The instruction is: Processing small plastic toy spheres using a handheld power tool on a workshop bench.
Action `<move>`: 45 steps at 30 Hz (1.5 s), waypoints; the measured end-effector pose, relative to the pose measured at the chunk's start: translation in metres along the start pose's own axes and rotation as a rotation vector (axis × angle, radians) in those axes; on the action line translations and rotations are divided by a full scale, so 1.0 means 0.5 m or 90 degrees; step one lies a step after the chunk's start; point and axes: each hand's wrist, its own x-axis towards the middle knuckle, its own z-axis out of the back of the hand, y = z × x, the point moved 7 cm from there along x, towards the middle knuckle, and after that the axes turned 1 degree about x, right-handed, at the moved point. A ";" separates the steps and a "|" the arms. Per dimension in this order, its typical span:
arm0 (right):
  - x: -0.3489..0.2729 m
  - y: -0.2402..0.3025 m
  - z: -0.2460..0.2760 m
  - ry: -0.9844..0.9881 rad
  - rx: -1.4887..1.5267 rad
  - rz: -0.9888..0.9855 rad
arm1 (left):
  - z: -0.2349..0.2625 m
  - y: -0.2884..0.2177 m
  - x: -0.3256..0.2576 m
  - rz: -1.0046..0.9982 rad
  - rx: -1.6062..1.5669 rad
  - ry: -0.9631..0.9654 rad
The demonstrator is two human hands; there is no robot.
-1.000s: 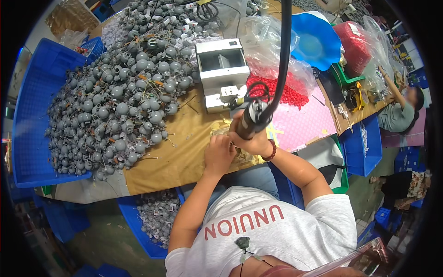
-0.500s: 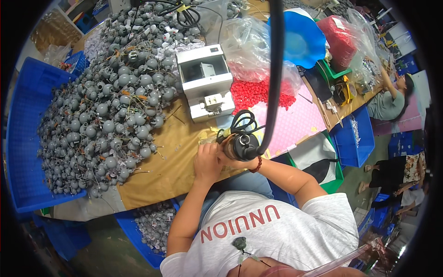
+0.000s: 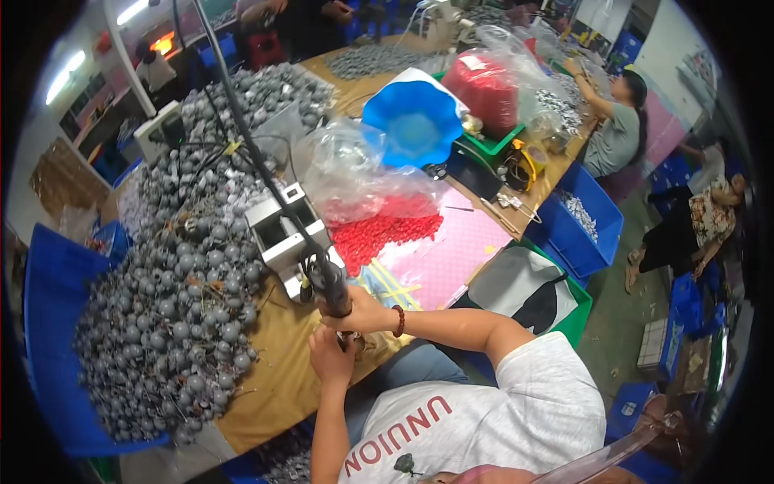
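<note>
Head view is showing the person in a white shirt sitting at a brown table (image 3: 266,379), forearms coming up from below. Their left hand (image 3: 330,357) is curling closed around a small part held just under the tool's tip; the part itself is too hidden to make out. Their right hand (image 3: 360,313), with a bead bracelet at the wrist, is gripping the black screwdriver (image 3: 329,278) with fingers wrapped tight around its barrel, the tool standing nearly upright over the left hand. A black cable (image 3: 242,133) is running from the tool's top up and away to the upper left.

Just beyond the hands, a small grey machine (image 3: 282,234) is sitting on the table. To its left, a big heap of grey round parts (image 3: 173,298) is spreading across the table, edged by a blue tray (image 3: 48,339). To the right, red beads (image 3: 375,234) are spilling from a clear bag (image 3: 355,173) onto a pink sheet (image 3: 451,258). Farther back, a blue bowl (image 3: 415,121) is resting beside a red bundle (image 3: 488,85). At the far end of the table another person (image 3: 617,129) is working.
</note>
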 end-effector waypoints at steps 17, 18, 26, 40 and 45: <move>-0.045 -0.109 0.082 -0.059 -0.277 0.006 | 0.008 -0.006 -0.027 -0.112 -0.031 -0.139; -0.048 -0.128 0.073 -0.035 -0.273 -0.018 | 0.007 -0.007 -0.025 -0.112 -0.030 -0.140; -0.040 -0.177 0.043 -0.066 -0.273 -0.046 | -0.006 0.012 -0.021 -0.064 -0.087 -0.094; -0.004 -0.214 0.033 -0.035 -0.049 -0.180 | 0.033 0.045 -0.053 0.001 -0.185 -0.100; -0.052 -0.219 0.107 0.054 -0.035 -0.208 | 0.164 0.154 -0.217 0.051 0.008 0.238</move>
